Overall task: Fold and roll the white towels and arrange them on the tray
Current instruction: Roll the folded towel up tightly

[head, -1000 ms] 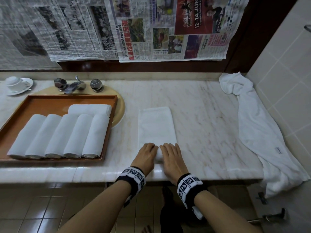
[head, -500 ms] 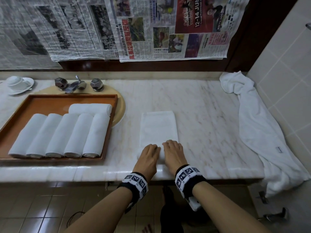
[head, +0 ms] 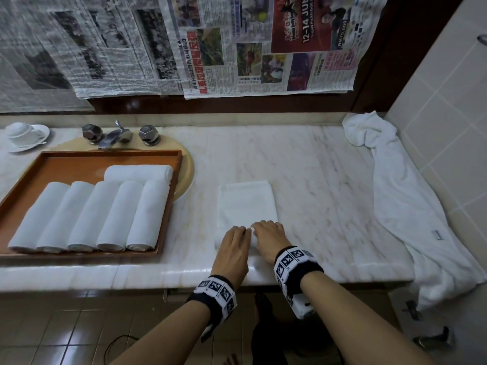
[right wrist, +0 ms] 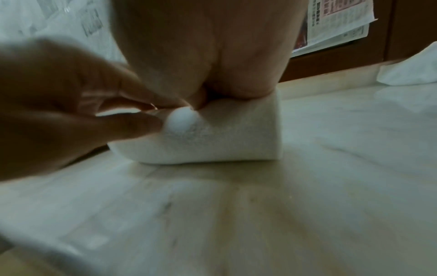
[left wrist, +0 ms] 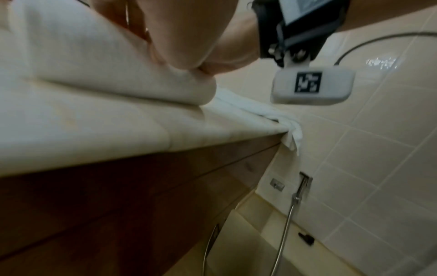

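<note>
The folded towel (head: 246, 201) lies lengthwise, pointing away toward the wall. Its near end is rolled crosswise. Left hand (head: 234, 243) and right hand (head: 268, 237) curl over that roll, gripping it.

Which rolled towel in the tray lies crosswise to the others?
The far rolled towel, at the back of the tray nearest the tap. It lies left to right, while the five towels in the row run front to back.
</note>
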Demonstrator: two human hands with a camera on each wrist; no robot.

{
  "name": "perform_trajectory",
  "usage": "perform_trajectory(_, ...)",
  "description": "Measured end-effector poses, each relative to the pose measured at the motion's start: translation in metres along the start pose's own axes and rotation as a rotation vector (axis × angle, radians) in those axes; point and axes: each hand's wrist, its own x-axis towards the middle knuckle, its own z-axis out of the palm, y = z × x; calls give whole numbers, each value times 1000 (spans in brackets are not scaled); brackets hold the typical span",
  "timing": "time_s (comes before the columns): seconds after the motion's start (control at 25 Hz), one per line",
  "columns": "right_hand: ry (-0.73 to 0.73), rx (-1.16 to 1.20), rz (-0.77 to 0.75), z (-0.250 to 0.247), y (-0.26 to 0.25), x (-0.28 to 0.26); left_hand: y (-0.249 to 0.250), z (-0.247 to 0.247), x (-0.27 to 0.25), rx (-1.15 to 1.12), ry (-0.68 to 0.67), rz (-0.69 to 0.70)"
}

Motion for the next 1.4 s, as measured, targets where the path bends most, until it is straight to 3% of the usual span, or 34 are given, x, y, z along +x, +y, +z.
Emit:
perform_trajectory(0.08,23,-14,-3,6,0,-5,-4,2,1,3,-28,18)
perform_trajectory(0.24,197,-99,-42,29,-1,-23,-13,-4,26,-73,-125,-77)
perform_trajectory(0.32,181,-118,-51,30,4,-24,-13,-12,40,-63,-168,-92)
perform_trajectory(0.52,115,-66,-36,10,6,6,-12,-11,42,-86,-81,-122)
perform_trajectory(0.68,49,-105,0,2,4,26,-17,6,19,-48,37,-24)
perform_trajectory(0.76,58,-59,28,3,5,31,-21,6,28,-59,31,-9)
perform_trajectory(0.92,291,-87,37,25,-2,4,-31,-5,61,-34,-143,-79)
perform_trajectory(1.08,76,-244,65,33,-5,-9,-31,-15,87,27,-234,-121)
perform_trajectory(1.32,103,-197,65,13,3,34,-26,-1,71,84,2,-111)
perform_trajectory(1.4,68,-222,70,-2,4,45,-24,6,64,164,-95,-133)
